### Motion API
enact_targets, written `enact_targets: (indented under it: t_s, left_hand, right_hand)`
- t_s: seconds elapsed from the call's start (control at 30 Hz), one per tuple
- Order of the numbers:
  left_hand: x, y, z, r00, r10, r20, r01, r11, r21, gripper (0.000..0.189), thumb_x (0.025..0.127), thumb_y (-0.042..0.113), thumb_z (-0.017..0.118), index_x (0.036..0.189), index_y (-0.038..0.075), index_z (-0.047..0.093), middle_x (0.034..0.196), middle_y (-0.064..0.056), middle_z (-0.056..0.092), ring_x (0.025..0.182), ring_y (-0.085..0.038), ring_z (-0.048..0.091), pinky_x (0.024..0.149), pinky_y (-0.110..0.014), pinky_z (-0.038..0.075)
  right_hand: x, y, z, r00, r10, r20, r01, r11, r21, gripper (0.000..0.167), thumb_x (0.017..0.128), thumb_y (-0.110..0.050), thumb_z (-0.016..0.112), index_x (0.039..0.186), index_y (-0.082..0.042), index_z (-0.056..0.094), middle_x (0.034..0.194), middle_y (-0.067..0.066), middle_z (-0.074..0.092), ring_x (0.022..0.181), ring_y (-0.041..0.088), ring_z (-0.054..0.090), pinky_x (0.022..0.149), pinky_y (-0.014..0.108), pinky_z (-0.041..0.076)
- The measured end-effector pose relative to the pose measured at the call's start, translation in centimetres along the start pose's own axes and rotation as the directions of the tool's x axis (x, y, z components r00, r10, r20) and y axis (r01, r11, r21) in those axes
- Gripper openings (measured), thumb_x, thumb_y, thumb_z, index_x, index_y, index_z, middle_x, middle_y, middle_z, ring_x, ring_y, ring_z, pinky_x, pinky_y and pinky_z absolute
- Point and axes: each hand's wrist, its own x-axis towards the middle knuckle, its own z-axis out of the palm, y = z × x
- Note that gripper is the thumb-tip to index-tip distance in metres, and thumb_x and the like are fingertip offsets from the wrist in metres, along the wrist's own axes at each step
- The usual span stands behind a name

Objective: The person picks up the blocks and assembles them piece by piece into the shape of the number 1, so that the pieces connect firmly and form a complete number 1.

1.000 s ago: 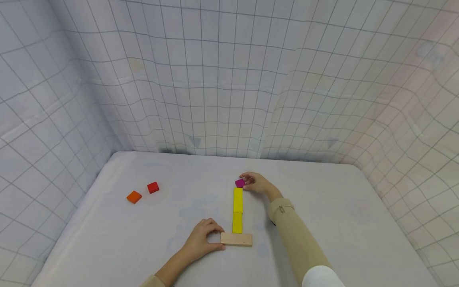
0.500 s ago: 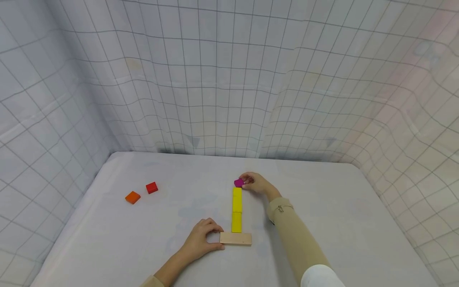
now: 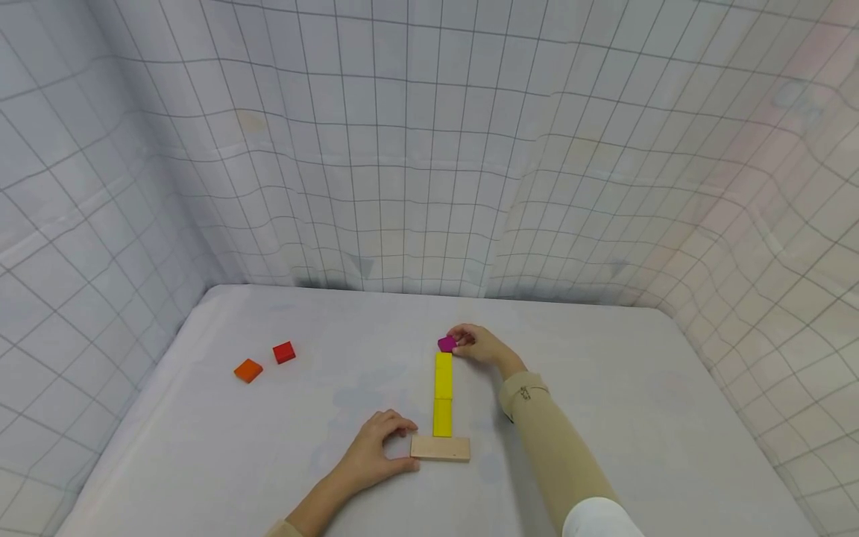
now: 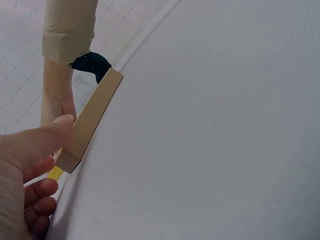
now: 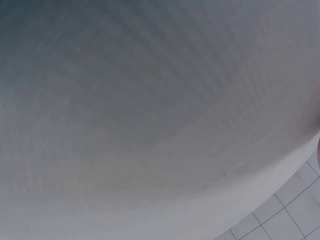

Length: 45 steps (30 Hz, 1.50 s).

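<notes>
In the head view, my left hand (image 3: 370, 450) holds the left end of a plain wooden block (image 3: 440, 448), thumb on the near side and index finger on the far side. The left wrist view shows the thumb overlapping this wooden block. Beyond its middle, a yellow block (image 3: 442, 418) and a longer-looking yellow block (image 3: 444, 375) lie end to end in a line. At the far end of that line, my right hand (image 3: 485, 348) pinches a small purple block (image 3: 446, 344), turned at an angle. The right wrist view hardly shows the hand.
A red block (image 3: 284, 353) and an orange block (image 3: 248, 371) lie apart on the left of the white-covered table (image 3: 604, 418). Grid-patterned cloth walls (image 3: 429, 186) rise at the back and both sides.
The head view has shifted slightly. Both hands and the blocks keep almost the same places; my left index finger stands a little farther from the wooden block's far edge.
</notes>
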Motion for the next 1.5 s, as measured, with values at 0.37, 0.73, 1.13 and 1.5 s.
enact_targets:
  t_s: [0.37,0.73,1.13,1.5]
  left_hand:
    - [0.5,3.4,-1.6,0.978,-0.021,-0.209,-0.022,0.979,-0.200,0.031,0.073,-0.001,0.071,0.102,-0.004,0.060,0.082,-0.018,0.056,0.075,-0.029,0.050,0.069,-0.033,0.044]
    - [0.5,-0.4,-3.3,0.902,-0.111,-0.416,0.123,0.992,0.002,0.037,0.069,0.006,0.078,0.103,0.002,0.063,0.082,-0.007,0.056,0.077,-0.021,0.050,0.067,-0.031,0.041]
    - [-0.2,-2.3,-9.9,0.854,-0.213,-0.475,0.351,0.909,0.224,0.047,0.074,0.015,0.075,0.114,0.001,0.057,0.097,-0.016,0.057,0.091,-0.030,0.048,0.076,-0.047,0.035]
    - [-1.1,-4.4,-14.6,0.812,-0.286,-0.509,0.485,0.816,0.315,0.053,0.079,0.025,0.069,0.122,0.001,0.048,0.111,-0.023,0.049,0.099,-0.043,0.041,0.082,-0.060,0.028]
  right_hand:
    - [-0.2,-0.1,-0.1,1.000,-0.030,0.002,0.030,1.000,0.001,0.027,0.087,-0.005,0.061,0.113,-0.002,0.056,0.098,0.009,0.056,0.089,0.020,0.050,0.086,0.033,0.041]
    - [-0.5,-0.3,0.2,1.000,-0.019,0.000,0.019,1.000,0.000,0.026,0.087,-0.005,0.060,0.113,-0.003,0.055,0.094,0.007,0.055,0.087,0.019,0.049,0.083,0.032,0.040]
    - [-0.7,-0.7,0.0,0.999,-0.032,0.003,0.032,0.999,-0.001,0.027,0.087,-0.004,0.060,0.113,-0.001,0.055,0.094,0.010,0.056,0.086,0.019,0.049,0.082,0.030,0.040]
    - [-0.6,-0.6,-0.1,0.999,-0.039,0.008,0.039,0.999,0.005,0.028,0.087,-0.004,0.060,0.115,-0.001,0.054,0.096,0.010,0.056,0.087,0.019,0.049,0.083,0.031,0.040]
